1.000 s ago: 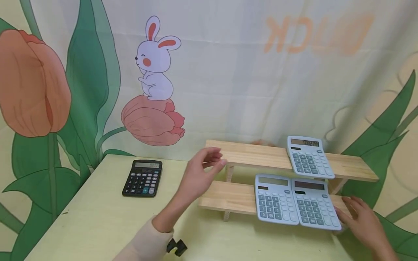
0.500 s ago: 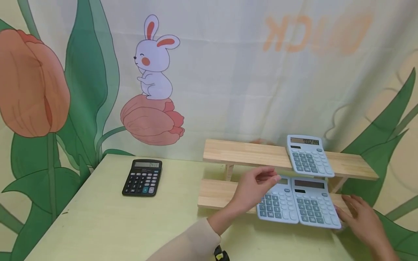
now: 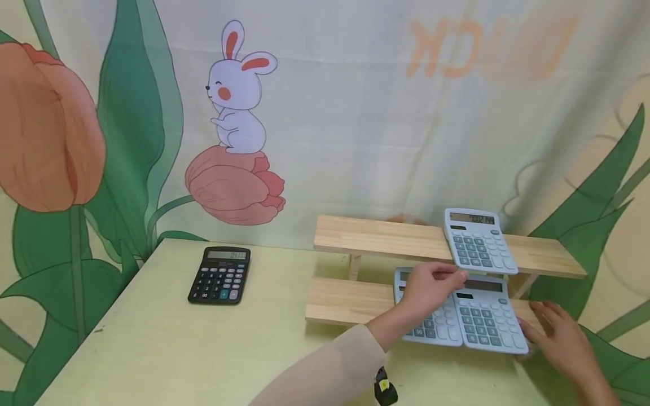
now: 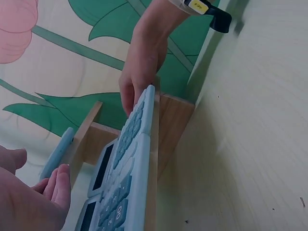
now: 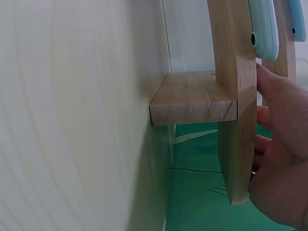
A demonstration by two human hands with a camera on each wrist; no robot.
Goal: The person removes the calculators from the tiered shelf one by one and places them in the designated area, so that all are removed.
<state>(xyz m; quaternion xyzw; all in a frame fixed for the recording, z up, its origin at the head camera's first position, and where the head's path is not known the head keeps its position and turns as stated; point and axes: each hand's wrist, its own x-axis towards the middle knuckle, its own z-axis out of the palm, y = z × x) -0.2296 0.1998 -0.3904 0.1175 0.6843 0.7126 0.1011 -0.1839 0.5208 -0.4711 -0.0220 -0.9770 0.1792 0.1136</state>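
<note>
Two light blue calculators lie side by side on the lower board of a wooden two-tier shelf (image 3: 350, 301). The left calculator (image 3: 447, 330) is partly hidden by my left hand (image 3: 429, 290); the right calculator (image 3: 490, 324) shows most of its keys. My left hand hovers over their displays with nothing between thumb and fingers. A third blue calculator (image 3: 479, 242) leans on the upper board, just beyond my left fingertips. My right hand (image 3: 563, 344) rests on the right end of the lower board, its thumb close by the right calculator's edge (image 5: 264, 31).
A black calculator (image 3: 220, 276) lies on the pale yellow-green table (image 3: 152, 349), left of the shelf. Behind stands a curtain (image 3: 355, 141) printed with tulips and a rabbit. The upper board (image 3: 381, 237) overhangs the back of the lower one.
My left hand has moved right from the shelf's left end to above the two lower calculators. My right hand stays at the lower board's right end.
</note>
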